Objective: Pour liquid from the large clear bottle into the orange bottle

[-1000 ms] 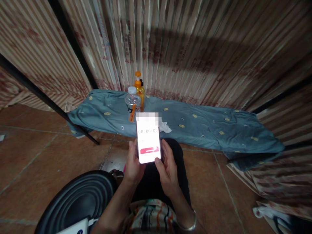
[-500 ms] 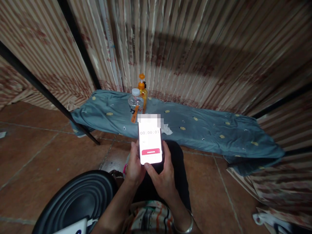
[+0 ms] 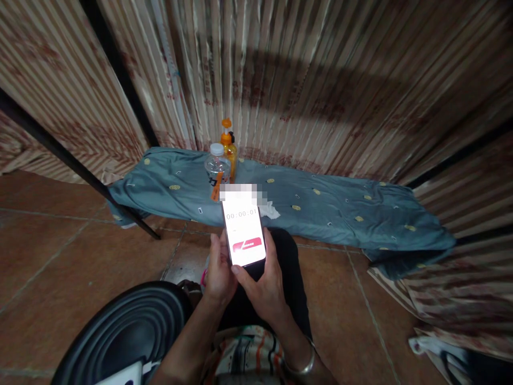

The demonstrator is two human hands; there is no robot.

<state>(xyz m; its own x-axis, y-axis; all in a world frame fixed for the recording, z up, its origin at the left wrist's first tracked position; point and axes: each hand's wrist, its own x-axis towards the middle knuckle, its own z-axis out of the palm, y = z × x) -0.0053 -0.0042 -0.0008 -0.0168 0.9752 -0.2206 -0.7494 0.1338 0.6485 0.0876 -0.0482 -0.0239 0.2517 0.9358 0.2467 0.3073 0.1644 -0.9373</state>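
Phone [image 3: 245, 230] rests in right hand [image 3: 267, 286], left hand [image 3: 219, 275] seemingly gripping.

The phone [image 3: 244, 230] sits between the person's left hand [image 3: 221, 272] and right hand [image 3: 265, 287], above the lap, with the cloth-draped bench [image 3: 328, 214] stretching across beyond it and the curtain [image 3: 280, 80] behind that. On the bench, left of its middle, a capped bottle [image 3: 217, 163] stands just before a pump bottle [image 3: 233, 155]; a tissue [image 3: 271, 210] lies to their right, partly behind the phone. Over at the person's left is a stool [image 3: 132, 326].
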